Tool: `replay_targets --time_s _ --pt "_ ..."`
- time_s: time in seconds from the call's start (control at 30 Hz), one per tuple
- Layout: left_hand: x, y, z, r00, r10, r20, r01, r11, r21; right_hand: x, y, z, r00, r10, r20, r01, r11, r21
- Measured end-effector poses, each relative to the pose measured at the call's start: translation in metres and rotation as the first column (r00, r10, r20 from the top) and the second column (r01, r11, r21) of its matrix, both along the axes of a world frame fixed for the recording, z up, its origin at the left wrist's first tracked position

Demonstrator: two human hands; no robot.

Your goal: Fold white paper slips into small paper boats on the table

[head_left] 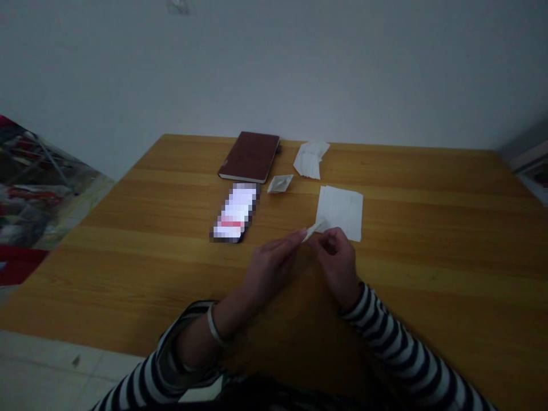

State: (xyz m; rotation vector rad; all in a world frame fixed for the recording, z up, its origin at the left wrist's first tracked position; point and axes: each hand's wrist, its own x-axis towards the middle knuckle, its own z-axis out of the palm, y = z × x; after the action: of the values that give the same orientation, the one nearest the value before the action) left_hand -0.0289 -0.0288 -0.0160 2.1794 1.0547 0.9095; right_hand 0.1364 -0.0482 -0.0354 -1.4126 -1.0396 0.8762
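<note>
Just above the wooden table, my left hand [274,260] grips a small folded piece of paper [313,229] by its left side. My right hand [338,260] is curled close to the paper's right side, its thumb and index finger pinched together at the edge. A few lined sheets [341,211] lie flat right behind my right hand. Farther back rests a small paper boat [280,184], and beyond it several white paper pieces [310,158] are fanned out. The paper between my hands is seen nearly edge-on, so its folds are hard to make out.
A brown notebook [250,155] lies near the table's back edge. In front of it is a phone [235,214] with a lit, blurred screen. The wooden table [141,245] meets a plain wall [299,68]. Cluttered items [34,182] stand beyond its left edge.
</note>
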Motion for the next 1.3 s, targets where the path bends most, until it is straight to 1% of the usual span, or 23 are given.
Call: replay_targets --time_s 0.1,0.13,0.2,0.27,0.33,0.4,0.47,0.53,0.6,0.73,0.87,1.0,1.1,1.2,1.3 --pt "0.003 -0.001 0.003 0.994 -0.097 0.049 0.1 0.991 -0.087 0.0 -0.001 0.003 0.983 0.176 -0.057 -0.178 0.984 -0.033" --pt "0.004 -0.002 0.006 0.99 -0.124 0.07 0.132 0.983 -0.128 0.0 -0.001 0.005 0.977 0.208 -0.052 -0.21 0.977 -0.026" --pt "0.006 -0.002 0.01 0.98 -0.143 0.137 0.17 0.961 -0.218 0.001 0.0 0.007 0.972 0.234 -0.014 -0.234 0.972 0.002" --pt "0.007 -0.002 0.013 0.971 -0.106 0.213 0.171 0.933 -0.315 0.002 0.0 0.008 0.97 0.243 0.019 -0.243 0.97 0.023" --pt "0.007 0.0 0.013 0.96 -0.038 0.276 0.151 0.903 -0.401 0.001 0.0 0.008 0.962 0.272 0.006 -0.272 0.962 0.035" --pt "0.006 0.003 0.011 0.95 0.019 0.311 0.136 0.873 -0.468 0.0 -0.001 0.007 0.955 0.296 -0.011 -0.295 0.955 0.032" --pt "0.005 0.006 0.008 0.947 0.036 0.319 0.14 0.847 -0.512 -0.001 -0.002 0.006 0.957 0.29 0.01 -0.29 0.957 0.01" --pt "0.004 0.007 0.005 0.948 0.02 0.318 0.163 0.827 -0.538 -0.001 -0.003 0.005 0.963 0.267 0.042 -0.266 0.964 -0.017" --pt "0.004 0.007 0.004 0.946 0.007 0.323 0.18 0.818 -0.546 -0.001 -0.003 0.004 0.965 0.258 0.054 -0.256 0.966 -0.034" --pt "0.004 0.006 0.003 0.938 0.011 0.345 0.192 0.815 -0.547 0.002 -0.003 0.003 0.956 0.289 0.048 -0.287 0.957 -0.037" --pt "0.004 0.008 0.004 0.928 0.022 0.372 0.212 0.79 -0.575 0.003 -0.003 0.006 0.948 0.312 0.06 -0.311 0.95 -0.022" --pt "0.004 0.008 0.004 0.922 0.046 0.383 0.211 0.772 -0.599 0.003 -0.003 0.01 0.947 0.322 0.014 -0.321 0.947 -0.021" --pt "0.003 0.006 0.002 0.925 0.056 0.377 0.208 0.756 -0.621 0.003 -0.002 0.01 0.952 0.307 -0.006 -0.307 0.951 -0.045" --pt "0.004 0.005 0.002 0.929 0.054 0.366 0.2 0.759 -0.619 0.004 -0.002 0.009 0.958 0.287 0.011 -0.286 0.956 -0.064" --pt "0.004 0.005 0.003 0.922 0.039 0.384 0.219 0.766 -0.605 0.005 -0.002 0.006 0.952 0.307 -0.008 -0.307 0.95 -0.063"
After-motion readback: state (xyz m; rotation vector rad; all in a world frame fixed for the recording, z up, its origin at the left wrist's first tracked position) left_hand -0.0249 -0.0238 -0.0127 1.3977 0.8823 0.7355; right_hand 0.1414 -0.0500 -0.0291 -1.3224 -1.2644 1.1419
